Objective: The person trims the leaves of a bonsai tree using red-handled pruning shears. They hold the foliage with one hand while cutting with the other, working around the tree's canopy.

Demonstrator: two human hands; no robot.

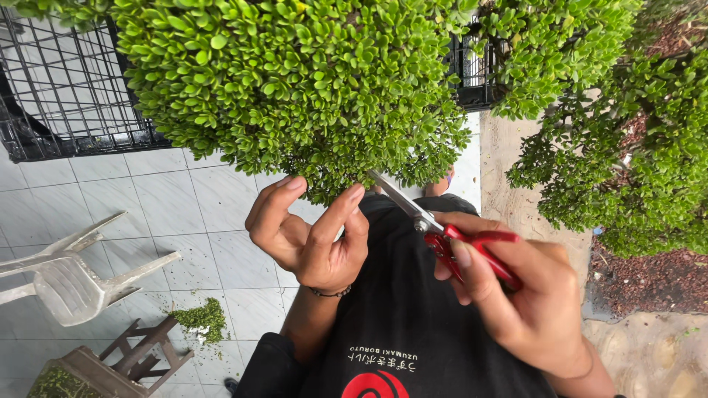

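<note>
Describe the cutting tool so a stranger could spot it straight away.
Start at the big round green bush filling the top of the view. Just under its lower edge, the right hand grips a pair of shears. Its red handles and grey blades, tips among the leaves, match nothing else nearby.

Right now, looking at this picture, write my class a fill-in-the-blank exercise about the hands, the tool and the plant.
1. The right hand grips shears with handles coloured ____.
2. The left hand reaches into the bush, whose leaves are ____.
3. A plastic chair lies tipped over on the ____ floor.
4. A pile of clippings lies near a small ____ stool.

Missing words: red; green; tiled; wooden
</note>
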